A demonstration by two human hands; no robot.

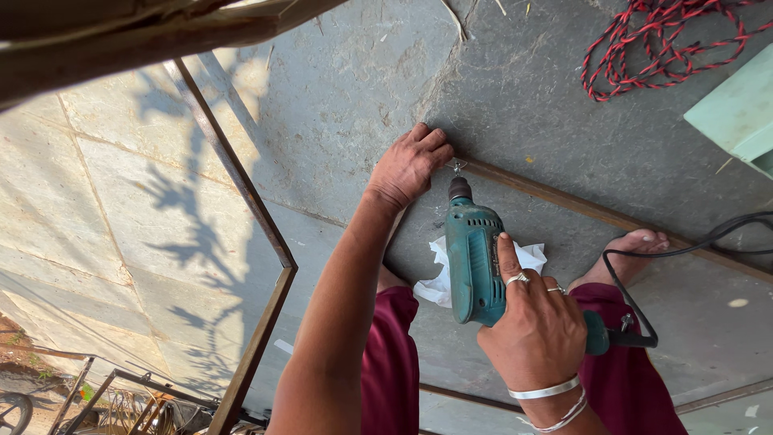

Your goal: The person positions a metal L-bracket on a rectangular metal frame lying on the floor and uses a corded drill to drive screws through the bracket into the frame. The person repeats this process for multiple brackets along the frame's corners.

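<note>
My right hand [533, 326] grips a teal electric drill [473, 258], index finger stretched along its body. The drill's bit points at a rusty metal frame bar [564, 200] lying on the stone floor. My left hand [411, 165] presses flat on the floor and the corner of that frame, just left of the bit. A crumpled white paper [441, 278] lies under the drill. A bare foot [628, 250] rests against the bar at the right. The drill's black cord [684, 250] loops off to the right.
Another rusty frame bar [270, 242] runs diagonally across the stone floor at the left. A red and black twisted rope [660, 44] lies coiled at top right, beside a pale green box [737, 113]. Metal frames and a wheel [16, 411] sit at bottom left.
</note>
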